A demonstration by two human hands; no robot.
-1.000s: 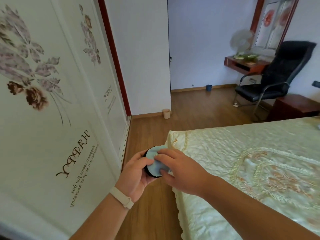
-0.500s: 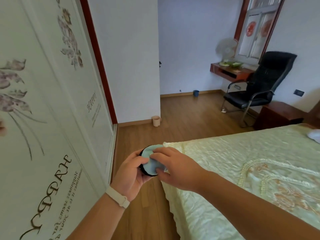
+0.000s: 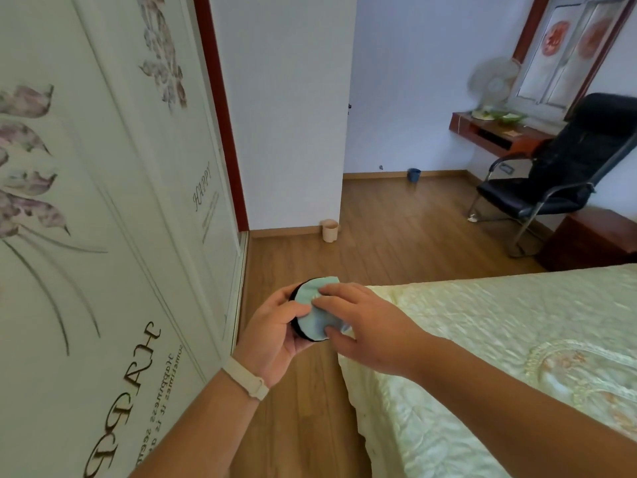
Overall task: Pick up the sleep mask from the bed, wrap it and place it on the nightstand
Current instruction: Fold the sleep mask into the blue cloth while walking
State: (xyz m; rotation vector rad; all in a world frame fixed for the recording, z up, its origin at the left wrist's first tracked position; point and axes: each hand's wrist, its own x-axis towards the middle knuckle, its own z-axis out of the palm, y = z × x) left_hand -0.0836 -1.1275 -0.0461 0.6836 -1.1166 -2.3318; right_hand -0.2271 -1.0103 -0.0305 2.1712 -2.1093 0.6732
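Observation:
The sleep mask, pale blue with a black back, is folded into a small round bundle held in the air over the floor by the bed's corner. My left hand, with a white wristband, cups it from the left and below. My right hand presses on it from the right, fingers on the blue face and thumb under its edge. The bed with a cream embroidered cover fills the lower right. A dark red-brown nightstand stands beyond the bed at the far right.
A white wardrobe with flower prints runs along the left. Wooden floor lies between wardrobe and bed. A black chair and a wall shelf with a fan are at the back right. Small bins stand by the walls.
The view has shifted right and along the wardrobe; more of the room shows. Both hands stay on the folded mask, with my right fingers shifting slightly on its blue face.

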